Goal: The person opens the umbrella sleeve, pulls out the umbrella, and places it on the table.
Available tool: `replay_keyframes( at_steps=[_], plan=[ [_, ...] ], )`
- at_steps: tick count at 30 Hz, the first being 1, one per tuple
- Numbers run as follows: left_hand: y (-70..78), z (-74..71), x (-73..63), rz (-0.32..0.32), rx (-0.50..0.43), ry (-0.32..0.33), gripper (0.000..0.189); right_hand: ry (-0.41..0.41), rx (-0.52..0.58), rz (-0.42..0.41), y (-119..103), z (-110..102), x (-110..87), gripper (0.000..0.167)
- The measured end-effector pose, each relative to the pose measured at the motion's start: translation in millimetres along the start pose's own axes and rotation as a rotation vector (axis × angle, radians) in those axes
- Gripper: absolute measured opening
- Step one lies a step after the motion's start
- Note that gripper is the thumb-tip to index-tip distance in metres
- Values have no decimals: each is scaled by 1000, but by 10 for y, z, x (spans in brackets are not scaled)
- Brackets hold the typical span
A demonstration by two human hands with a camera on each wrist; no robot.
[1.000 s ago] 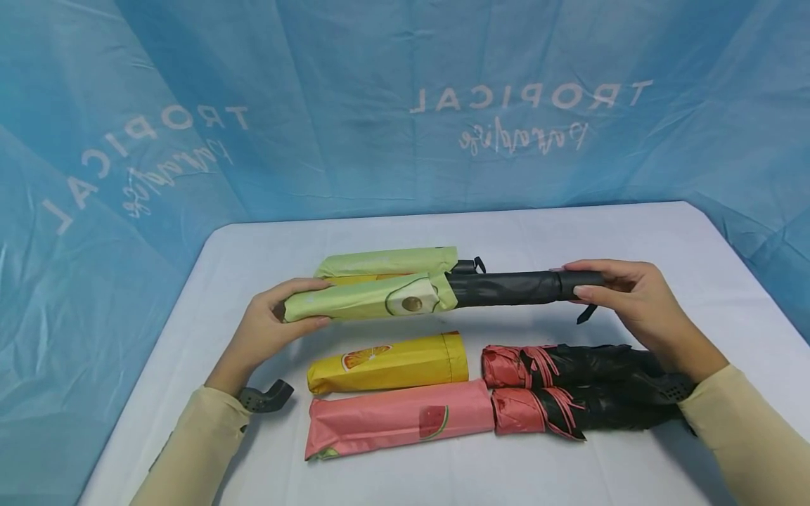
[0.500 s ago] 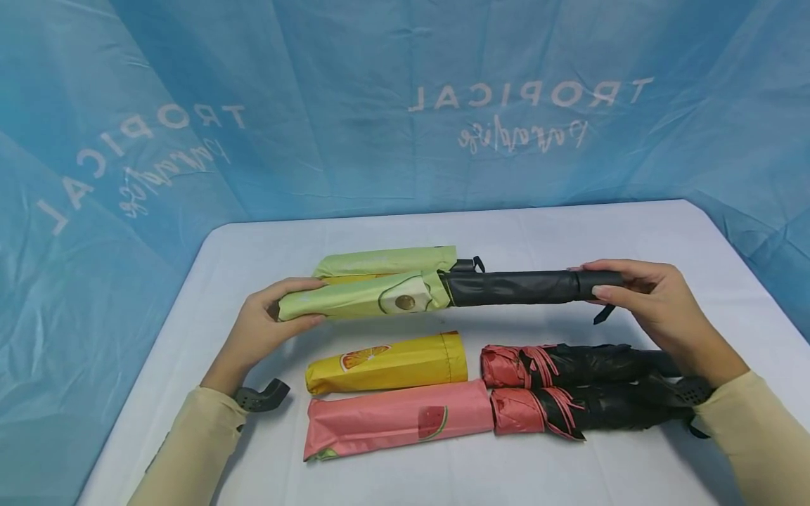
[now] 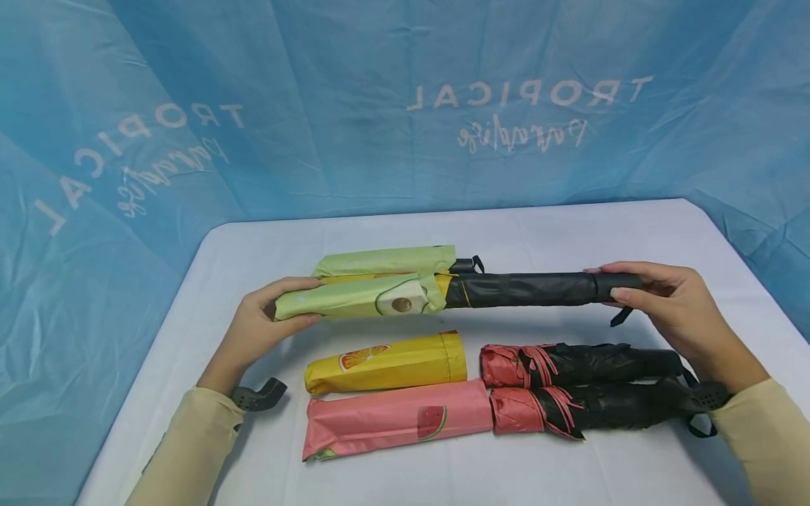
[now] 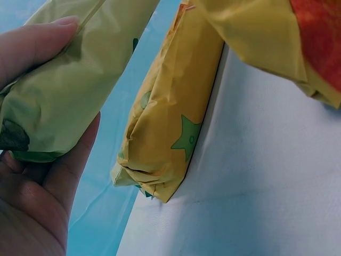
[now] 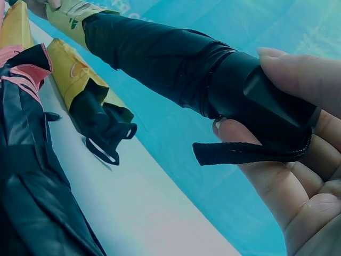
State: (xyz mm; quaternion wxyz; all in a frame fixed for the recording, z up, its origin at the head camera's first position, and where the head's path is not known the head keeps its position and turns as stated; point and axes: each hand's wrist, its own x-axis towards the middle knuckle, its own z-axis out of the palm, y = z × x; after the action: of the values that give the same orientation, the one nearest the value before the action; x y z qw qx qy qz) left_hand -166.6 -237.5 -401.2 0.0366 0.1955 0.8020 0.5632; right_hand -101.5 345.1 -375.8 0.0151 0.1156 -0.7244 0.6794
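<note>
My left hand (image 3: 249, 327) grips the closed end of a light green avocado-print umbrella sleeve (image 3: 342, 299), thumb on its near side. Out of the sleeve's right end sticks a folded black umbrella (image 3: 525, 289), with a bit of yellow fabric showing at the mouth. My right hand (image 3: 671, 302) pinches the umbrella's black handle (image 5: 277, 101) between thumb and fingers. From the handle a black wrist strap (image 5: 245, 153) dangles. The umbrella is held level above the table; its inner end is hidden in the sleeve.
Behind lies another green-sleeved umbrella (image 3: 386, 260), with a yellow one (image 4: 170, 106) partly hidden. In front are a yellow orange-print sleeve (image 3: 386, 362) and a pink watermelon sleeve (image 3: 399, 419). Two pink-and-black folded umbrellas (image 3: 601, 363) lie under my right forearm on the white table (image 3: 538, 471).
My right hand has moved right, drawing more of the black umbrella out of the green sleeve. Yellow fabric now shows at the mouth. My left hand has drifted slightly left with the sleeve.
</note>
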Motion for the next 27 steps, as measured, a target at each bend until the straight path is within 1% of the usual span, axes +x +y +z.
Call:
replay_keyframes(
  at_steps=[8,13,16,27],
  plan=[
    [-25,-7,5,7,10,-1,50,-9,27,-25,39,-107,-58,36],
    [-46,-10,6,7,17,-3,49,-22,62,-40,121,-188,-103,37],
    [-58,-8,7,7,17,-5,49,-21,60,-46,175,-241,-138,38],
    [-136,-9,11,-1,4,-20,50,4,-55,-10,257,-389,-264,36]
  ],
)
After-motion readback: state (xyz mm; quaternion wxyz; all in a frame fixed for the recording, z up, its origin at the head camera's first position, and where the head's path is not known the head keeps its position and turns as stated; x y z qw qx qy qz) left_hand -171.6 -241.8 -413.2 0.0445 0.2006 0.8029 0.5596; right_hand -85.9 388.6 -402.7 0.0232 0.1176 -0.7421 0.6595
